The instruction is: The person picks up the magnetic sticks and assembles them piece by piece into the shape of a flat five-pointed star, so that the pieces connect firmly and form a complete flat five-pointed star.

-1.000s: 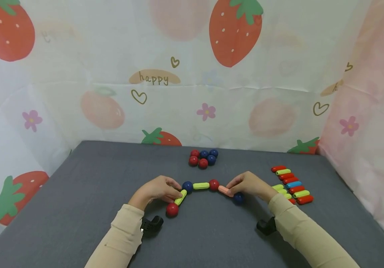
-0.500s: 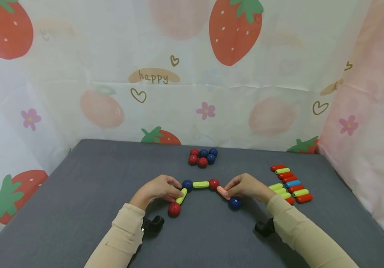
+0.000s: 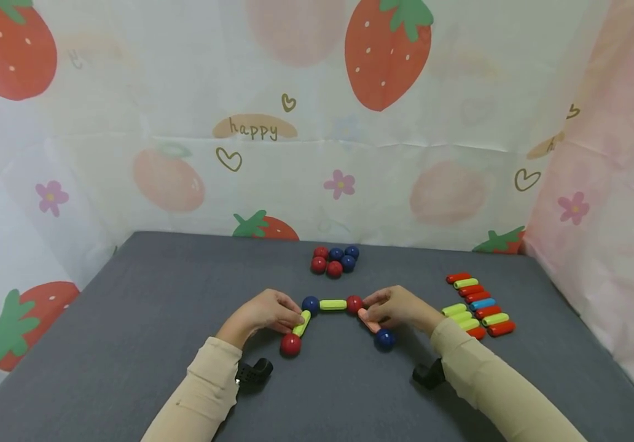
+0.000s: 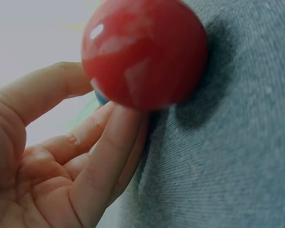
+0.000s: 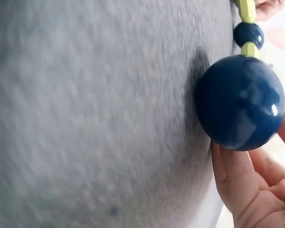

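Ball-and-rod chain (image 3: 332, 304) in an arc open to the near side: four balls, three rods placed, ends apart
Left hand (image 3: 264, 312) pinches left yellow-green rod (image 3: 301, 324), right hand (image 3: 400, 310) pinches pink rod (image 3: 371, 323), seating hard to judge; they reach in from near left and near right, fingers curled; spare balls (image 3: 334, 269) far, spare rods (image 3: 488, 312) right, seemingly unused

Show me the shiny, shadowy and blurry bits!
Left wrist view: white glare on the red ball, dark shadow on the grey cloth; right wrist view: bright spot on the blue ball, blurry grey cloth; head view: soft shadow beside the right sleeve.
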`<state>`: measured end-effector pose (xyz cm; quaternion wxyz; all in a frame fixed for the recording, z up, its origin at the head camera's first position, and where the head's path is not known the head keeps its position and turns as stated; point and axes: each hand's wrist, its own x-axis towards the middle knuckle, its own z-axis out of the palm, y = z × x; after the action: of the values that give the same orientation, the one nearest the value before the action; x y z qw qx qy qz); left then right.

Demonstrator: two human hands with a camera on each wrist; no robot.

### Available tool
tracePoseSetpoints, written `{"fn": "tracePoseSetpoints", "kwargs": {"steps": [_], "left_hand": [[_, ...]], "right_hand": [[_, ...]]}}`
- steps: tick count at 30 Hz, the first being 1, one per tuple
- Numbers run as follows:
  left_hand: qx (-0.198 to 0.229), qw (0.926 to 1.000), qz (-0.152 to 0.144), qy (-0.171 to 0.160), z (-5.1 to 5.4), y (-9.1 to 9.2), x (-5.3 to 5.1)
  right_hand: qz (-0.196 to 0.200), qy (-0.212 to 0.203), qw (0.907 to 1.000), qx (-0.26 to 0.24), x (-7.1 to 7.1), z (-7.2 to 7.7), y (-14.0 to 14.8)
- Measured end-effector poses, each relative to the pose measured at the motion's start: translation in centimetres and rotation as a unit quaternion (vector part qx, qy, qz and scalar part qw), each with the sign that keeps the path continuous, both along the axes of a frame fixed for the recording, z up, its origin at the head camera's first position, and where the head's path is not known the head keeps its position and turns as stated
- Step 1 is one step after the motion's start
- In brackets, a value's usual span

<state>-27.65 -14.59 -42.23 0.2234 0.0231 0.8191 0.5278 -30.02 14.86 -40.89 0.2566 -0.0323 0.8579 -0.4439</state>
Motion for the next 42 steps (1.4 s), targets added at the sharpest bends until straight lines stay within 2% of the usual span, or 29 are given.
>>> {"fn": "tracePoseSetpoints", "kwargs": {"steps": [6,15,20,23,36,42], "left_hand": [[0.000,1.0000,0.000,0.002,0.1,0.3,0.0],[0.000,1.0000,-0.003,0.008,0.1,0.3,0.3],[0.006,0.9999,0.007,0.012,-0.1,0.7,0.5],[0.002,0.9998,0.014,0.011,-0.1,0.9,0.6],[0.001,0.9999,0.010,0.003,-0.2,1.1,0.4],[0.005,1.0000,0.006,0.001,-0.1,0.9,0.3]], "right_hand": [[-0.008,-0.024,0.9996,-0.015,0.4,-0.1,0.0],[-0.008,-0.023,0.9991,-0.034,0.2,-0.1,0.1],[-0.011,-0.036,0.9982,-0.047,0.3,-0.4,-0.3],[-0.019,-0.039,0.9979,-0.048,0.3,-0.5,-0.4],[-0.027,-0.047,0.9973,-0.048,0.4,-0.4,-0.2],[-0.013,-0.050,0.9976,-0.045,0.2,-0.2,-0.3]]}}
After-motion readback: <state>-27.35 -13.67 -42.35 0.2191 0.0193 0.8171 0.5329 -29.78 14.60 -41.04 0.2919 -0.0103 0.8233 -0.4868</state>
